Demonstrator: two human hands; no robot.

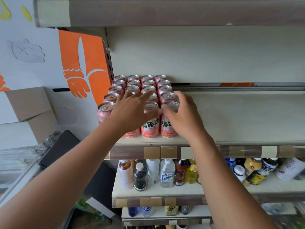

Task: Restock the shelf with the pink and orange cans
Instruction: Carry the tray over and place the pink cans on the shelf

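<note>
Several pink and orange cans point(150, 128) stand upright in tight rows at the left end of the beige shelf point(239, 116). My left hand point(132, 109) lies over the front cans with fingers stretched out, covering one front can. My right hand point(181, 113) curls its fingers around the top of the front right can point(167, 129). Both forearms reach up from the bottom of the view.
To the right of the cans the shelf board is bare. A lower shelf point(156, 190) holds assorted bottles point(166, 172). Another shelf board point(165, 12) hangs overhead. Cardboard boxes point(31, 104) sit at the left beside an orange-and-white wall panel point(85, 60).
</note>
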